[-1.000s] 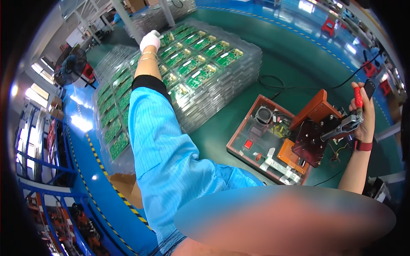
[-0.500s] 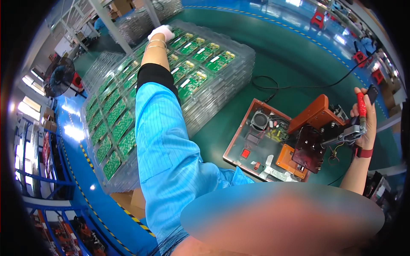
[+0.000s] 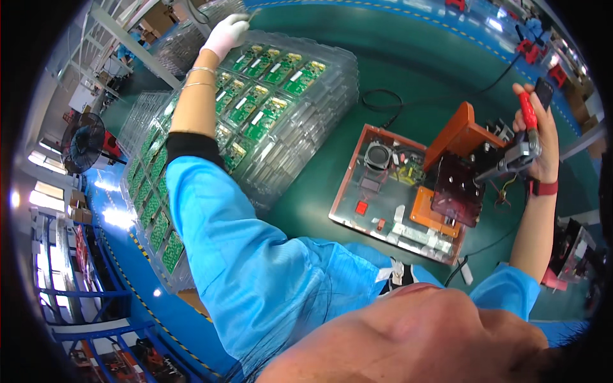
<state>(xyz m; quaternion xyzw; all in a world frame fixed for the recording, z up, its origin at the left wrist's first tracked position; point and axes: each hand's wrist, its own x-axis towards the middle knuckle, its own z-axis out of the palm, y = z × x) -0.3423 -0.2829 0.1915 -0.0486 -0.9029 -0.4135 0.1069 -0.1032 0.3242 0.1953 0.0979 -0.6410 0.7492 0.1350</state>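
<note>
Here, my white-gloved left hand is at the far edge of stacked clear trays of green circuit boards; whether it pinches the thin piece, I cannot tell. On the bench stands a lever press, my right hand clamped around its red handle.
</note>
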